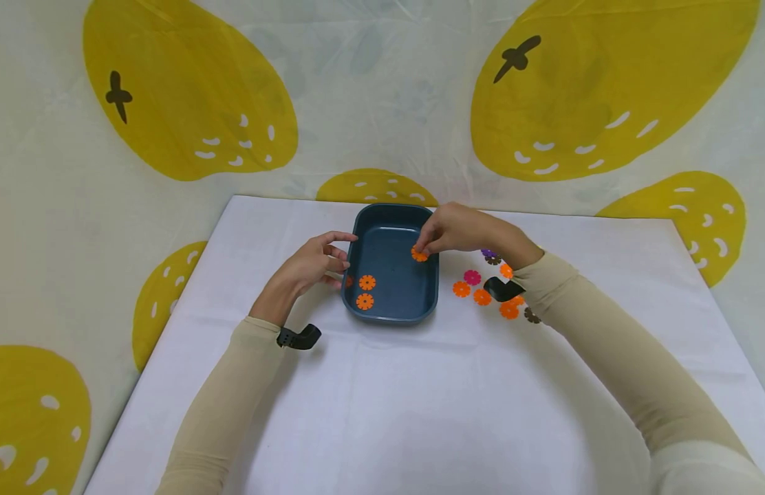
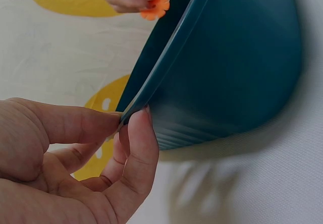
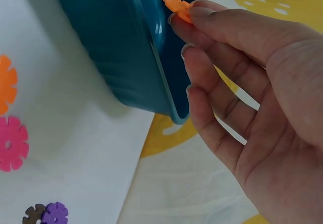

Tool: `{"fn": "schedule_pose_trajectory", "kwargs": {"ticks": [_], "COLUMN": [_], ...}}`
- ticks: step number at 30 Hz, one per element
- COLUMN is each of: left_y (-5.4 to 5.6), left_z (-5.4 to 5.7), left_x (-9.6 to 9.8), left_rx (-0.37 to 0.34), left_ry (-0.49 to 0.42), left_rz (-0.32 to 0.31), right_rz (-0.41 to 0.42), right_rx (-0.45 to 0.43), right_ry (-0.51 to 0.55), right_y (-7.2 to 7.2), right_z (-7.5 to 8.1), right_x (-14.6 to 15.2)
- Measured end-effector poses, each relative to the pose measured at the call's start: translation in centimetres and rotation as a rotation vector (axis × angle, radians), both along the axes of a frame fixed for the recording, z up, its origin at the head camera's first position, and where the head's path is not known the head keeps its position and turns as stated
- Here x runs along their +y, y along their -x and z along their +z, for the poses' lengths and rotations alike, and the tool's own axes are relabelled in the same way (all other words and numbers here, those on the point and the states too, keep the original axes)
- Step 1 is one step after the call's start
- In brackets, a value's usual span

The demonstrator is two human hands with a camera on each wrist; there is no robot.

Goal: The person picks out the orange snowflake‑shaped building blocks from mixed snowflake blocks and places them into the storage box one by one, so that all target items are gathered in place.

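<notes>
A dark blue-green plastic tray stands near the table's back edge. My left hand holds its left side; in the left wrist view the thumb and a finger pinch the rim. Over the tray's right side, my right hand pinches an orange notched disc between thumb and forefinger, its other fingers loosely bent. Two like orange discs, one just behind the other, lie on the tray floor at the left front.
Right of the tray, loose notched discs are scattered on the white cloth: several orange, a pink one, a purple one and brown ones. Partly over them is the right forearm. A patterned cloth hangs behind the table.
</notes>
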State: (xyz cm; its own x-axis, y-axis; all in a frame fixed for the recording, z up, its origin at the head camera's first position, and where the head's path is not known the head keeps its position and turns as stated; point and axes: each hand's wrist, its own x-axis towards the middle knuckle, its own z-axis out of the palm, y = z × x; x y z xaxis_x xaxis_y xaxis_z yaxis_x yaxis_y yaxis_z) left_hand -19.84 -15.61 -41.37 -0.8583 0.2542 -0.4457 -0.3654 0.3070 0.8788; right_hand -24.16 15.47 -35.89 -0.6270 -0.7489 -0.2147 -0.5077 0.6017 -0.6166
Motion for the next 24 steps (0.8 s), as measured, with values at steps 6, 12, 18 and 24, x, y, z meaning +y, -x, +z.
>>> {"fn": "schedule_pose_trajectory", "kwargs": {"ticks": [6,12,18,24], "left_y": [0.1,0.0,0.0,0.0], "left_z": [0.1,0.1,0.1,0.0], "left_x": [0.0,0.0,0.0,-0.1], "left_rx": [-0.003,-0.005,0.000,0.004], "left_ry": [0.005,0.011,0.000,-0.019], "left_rz": [-0.001,0.007,0.003,-0.002], "right_rz": [0.033,0.037,0.094,0.151], "right_rx": [0.009,-0.027,0.040,0.069], "right_ry": [-0.003,-0.013,-0.025,-0.033], "right_y": [0.2,0.3,0.8,1.1], "right_z": [0.0,0.1,-0.4,-0.7], "right_x": [-0.7,-1.6,-2.4,-3.0]}}
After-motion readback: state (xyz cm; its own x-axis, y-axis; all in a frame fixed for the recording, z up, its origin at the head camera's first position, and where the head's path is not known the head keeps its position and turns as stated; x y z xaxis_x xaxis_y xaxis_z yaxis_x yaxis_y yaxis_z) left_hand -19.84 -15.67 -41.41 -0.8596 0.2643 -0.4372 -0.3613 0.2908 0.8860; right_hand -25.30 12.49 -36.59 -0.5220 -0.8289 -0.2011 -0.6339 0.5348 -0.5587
